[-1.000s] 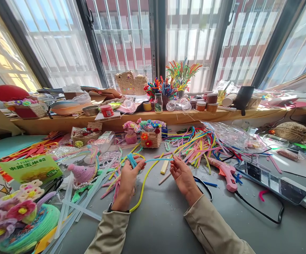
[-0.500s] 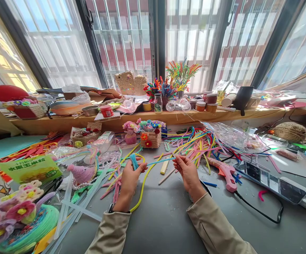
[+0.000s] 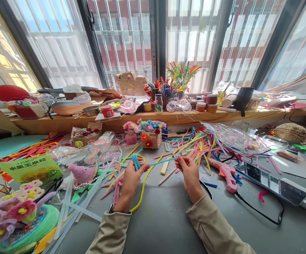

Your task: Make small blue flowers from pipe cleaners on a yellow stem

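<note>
My left hand (image 3: 131,181) is closed around a small wound bundle of blue yarn (image 3: 135,161), which stands up above the fingers. From its thumb a taut blue strand (image 3: 162,162) runs nearly level to the right. My right hand (image 3: 190,176) pinches the strand's other end between thumb and fingertips. Both hands are raised over the grey table (image 3: 163,211). A yellow fuzzy stem (image 3: 142,190) curves beside my left hand, and a yellow-ended stick (image 3: 165,166) lies beneath the strand. Under my right wrist a dark round rim (image 3: 208,190) is partly hidden.
At the right lie a pink glue gun (image 3: 229,178) with a black cord and a phone (image 3: 270,185). Behind is a heap of colored stems (image 3: 192,143) and a flower basket (image 3: 153,138). Clear strips (image 3: 81,210) and fuzzy flowers (image 3: 20,211) cover the left.
My right hand has shifted very slightly rightward with the strand still pulled taut. The left hand keeps hold of the blue yarn bundle in almost the same place.
</note>
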Tool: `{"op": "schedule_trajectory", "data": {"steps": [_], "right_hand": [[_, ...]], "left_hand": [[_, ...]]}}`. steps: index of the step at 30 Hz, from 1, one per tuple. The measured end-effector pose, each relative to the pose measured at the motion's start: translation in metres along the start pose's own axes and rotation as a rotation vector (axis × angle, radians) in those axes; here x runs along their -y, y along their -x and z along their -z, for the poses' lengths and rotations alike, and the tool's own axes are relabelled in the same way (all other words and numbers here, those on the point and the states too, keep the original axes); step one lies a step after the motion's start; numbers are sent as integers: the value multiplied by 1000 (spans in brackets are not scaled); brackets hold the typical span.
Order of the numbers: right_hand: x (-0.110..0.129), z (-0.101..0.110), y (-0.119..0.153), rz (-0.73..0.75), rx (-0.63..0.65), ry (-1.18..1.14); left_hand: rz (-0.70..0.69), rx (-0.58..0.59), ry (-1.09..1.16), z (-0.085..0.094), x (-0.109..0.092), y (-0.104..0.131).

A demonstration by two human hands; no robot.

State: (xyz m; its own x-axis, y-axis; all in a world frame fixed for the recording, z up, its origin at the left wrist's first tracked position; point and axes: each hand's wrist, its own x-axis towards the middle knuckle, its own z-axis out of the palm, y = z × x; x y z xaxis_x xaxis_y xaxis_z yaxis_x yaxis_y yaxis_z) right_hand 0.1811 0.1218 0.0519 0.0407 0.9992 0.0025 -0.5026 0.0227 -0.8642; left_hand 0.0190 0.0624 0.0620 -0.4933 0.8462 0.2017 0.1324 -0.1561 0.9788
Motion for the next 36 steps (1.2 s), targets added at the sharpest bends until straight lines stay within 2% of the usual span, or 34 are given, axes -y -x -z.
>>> {"op": "schedule_trajectory", "data": {"steps": [3, 8, 11, 15, 17, 20, 21, 23, 27, 32, 36], "right_hand": [[-2, 2, -2, 21, 12, 27], [-6, 6, -5, 78, 4, 136], [-5, 5, -5, 93, -9, 123], [-3, -1, 1, -14, 26, -11], [-2, -6, 7, -100, 107, -58], [-4, -12, 18, -210, 383, 2], [-5, -14, 21, -226, 461, 41], [-7, -15, 26, -214, 525, 89], [-10, -16, 27, -178, 477, 100], [-10, -14, 22, -196, 387, 8], [-9, -14, 21, -250, 352, -102]], "left_hand": [[-21, 10, -32, 1, 2, 0], [53, -14, -112, 1, -3, 3], [66, 0, -105, 0, -6, 4], [47, -4, -36, -1, -9, 5], [36, 9, -21, -2, -10, 5], [25, 74, -27, -3, -11, 6], [25, 106, -30, -4, -11, 7], [25, 173, -33, -5, -12, 8], [42, 258, -20, -7, -14, 9], [104, 233, 84, -8, -12, 8], [143, 277, 99, -8, -12, 8]]}}
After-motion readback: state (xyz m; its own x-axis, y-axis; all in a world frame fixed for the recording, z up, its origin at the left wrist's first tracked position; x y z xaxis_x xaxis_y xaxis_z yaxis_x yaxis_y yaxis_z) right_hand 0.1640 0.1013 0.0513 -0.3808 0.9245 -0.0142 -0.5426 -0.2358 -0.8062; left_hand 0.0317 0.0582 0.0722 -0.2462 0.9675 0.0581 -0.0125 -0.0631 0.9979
